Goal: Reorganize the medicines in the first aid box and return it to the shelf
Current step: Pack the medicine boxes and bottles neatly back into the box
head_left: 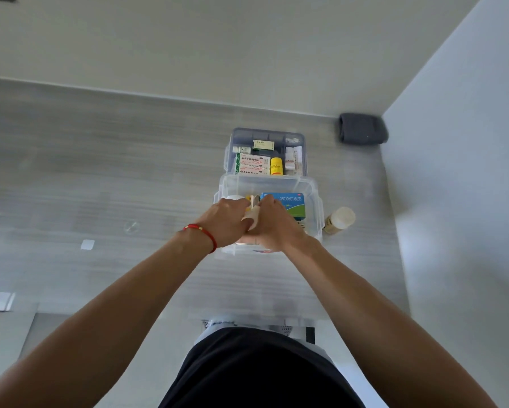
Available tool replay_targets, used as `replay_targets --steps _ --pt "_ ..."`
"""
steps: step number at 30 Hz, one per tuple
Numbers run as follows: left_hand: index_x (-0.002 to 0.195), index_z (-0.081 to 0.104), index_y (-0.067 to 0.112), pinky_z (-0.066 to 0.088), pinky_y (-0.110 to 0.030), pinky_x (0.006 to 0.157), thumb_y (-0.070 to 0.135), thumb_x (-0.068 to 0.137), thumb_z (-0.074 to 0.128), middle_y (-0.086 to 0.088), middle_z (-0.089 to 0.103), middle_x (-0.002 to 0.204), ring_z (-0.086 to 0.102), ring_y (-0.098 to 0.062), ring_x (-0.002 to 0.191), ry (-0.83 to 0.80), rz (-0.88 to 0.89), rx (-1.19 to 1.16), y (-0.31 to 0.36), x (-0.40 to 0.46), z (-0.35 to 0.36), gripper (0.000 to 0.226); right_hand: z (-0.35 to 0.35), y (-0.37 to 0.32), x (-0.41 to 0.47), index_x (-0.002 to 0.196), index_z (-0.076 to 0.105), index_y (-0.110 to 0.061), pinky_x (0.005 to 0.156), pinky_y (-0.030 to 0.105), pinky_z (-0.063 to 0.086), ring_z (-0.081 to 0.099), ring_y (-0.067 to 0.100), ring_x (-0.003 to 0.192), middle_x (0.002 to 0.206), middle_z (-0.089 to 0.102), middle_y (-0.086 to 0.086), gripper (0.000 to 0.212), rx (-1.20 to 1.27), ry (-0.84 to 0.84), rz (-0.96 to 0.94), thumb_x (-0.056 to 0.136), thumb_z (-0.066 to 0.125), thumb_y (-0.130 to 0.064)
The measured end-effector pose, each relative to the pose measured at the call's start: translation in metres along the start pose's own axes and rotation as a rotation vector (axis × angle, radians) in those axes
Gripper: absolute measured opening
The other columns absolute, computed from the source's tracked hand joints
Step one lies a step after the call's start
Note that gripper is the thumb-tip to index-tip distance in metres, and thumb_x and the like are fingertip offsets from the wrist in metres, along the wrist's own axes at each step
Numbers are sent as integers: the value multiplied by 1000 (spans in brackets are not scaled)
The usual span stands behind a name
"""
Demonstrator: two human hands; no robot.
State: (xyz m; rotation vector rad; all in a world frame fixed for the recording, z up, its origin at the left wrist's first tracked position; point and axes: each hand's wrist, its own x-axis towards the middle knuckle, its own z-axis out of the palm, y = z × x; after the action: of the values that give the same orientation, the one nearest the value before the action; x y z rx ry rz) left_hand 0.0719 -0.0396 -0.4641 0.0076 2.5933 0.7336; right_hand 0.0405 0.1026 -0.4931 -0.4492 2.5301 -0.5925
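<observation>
A clear plastic first aid box [313, 201] stands on the grey table, holding a blue and green tablet carton [290, 203] and a white-capped bottle [235, 198]. Both my hands are inside it, close together. My left hand [225, 220] and my right hand [272, 223] meet around a beige roll [251, 217] with thin sticks [252, 199] beside it; my fingers are curled at it, and which hand holds it is hidden. Behind the box lies its grey-blue tray [265, 134] with cartons, a yellow bottle [276, 166] and small packets.
A cream bottle [339, 220] stands on the table just right of the box. A dark grey cloth bundle [362, 128] sits in the far right corner by the walls. A small white square [87, 244] lies to the left on the table.
</observation>
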Motion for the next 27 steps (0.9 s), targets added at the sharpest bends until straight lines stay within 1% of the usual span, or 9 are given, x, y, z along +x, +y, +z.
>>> replay_targets --steps 4,7,10,12,14,17,21,24,27 --pt "83 60 12 47 -31 71 28 92 61 -8 64 87 60 -25 82 -219 -70 40 17 20 -11 19 -7 -1 -14 125 47 -6 94 35 50 53 22 109 119 53 10 87 53 2 -3 68 90 -55" --pt "117 62 10 46 -29 81 24 87 71 -10 67 112 63 -27 103 -241 -27 210 20 25 -10 34 -29 20 -29 122 56 -14 86 32 51 59 18 103 117 56 -1 61 196 35 10 76 87 -41" --pt "139 49 14 46 -28 88 19 86 74 -10 60 128 58 -26 116 -330 31 395 20 26 -2 58 -53 64 -45 111 67 -11 87 40 56 65 23 100 107 65 2 23 239 444 82 89 72 -13" --pt "143 45 14 47 -31 96 17 89 71 -10 58 133 56 -26 121 -410 45 447 20 28 -1 60 -63 97 -47 118 66 -10 96 43 52 61 29 111 118 64 10 29 179 610 243 89 66 -9" --pt "144 44 12 49 -32 99 14 90 67 -10 57 134 56 -26 121 -476 42 459 20 31 -3 59 -65 126 -45 137 58 -16 108 46 45 49 34 129 138 55 14 47 101 459 426 91 66 -15" --pt "139 48 10 50 -32 94 8 91 61 -9 57 130 56 -25 117 -536 31 442 22 34 -8 50 -54 149 -46 147 50 -22 106 47 43 46 37 133 144 53 14 58 76 256 425 92 69 -20" --pt "107 53 13 44 -29 82 6 90 61 -11 60 114 52 -21 96 -491 42 437 21 34 -6 20 -50 155 -48 140 54 -18 97 42 46 58 36 121 132 63 14 51 55 302 354 92 70 -18" --pt "132 53 9 51 -32 96 10 91 63 -9 61 122 58 -23 110 -461 46 444 21 31 -5 42 -72 148 -57 131 55 -22 83 39 47 63 36 107 119 67 13 42 -84 417 333 91 66 -28" --pt "141 49 14 49 -36 103 12 93 60 -7 58 133 56 -25 120 -416 39 401 18 26 -12 49 -104 129 -71 129 54 -33 80 36 48 63 30 95 113 64 7 46 -29 553 225 85 66 -39"
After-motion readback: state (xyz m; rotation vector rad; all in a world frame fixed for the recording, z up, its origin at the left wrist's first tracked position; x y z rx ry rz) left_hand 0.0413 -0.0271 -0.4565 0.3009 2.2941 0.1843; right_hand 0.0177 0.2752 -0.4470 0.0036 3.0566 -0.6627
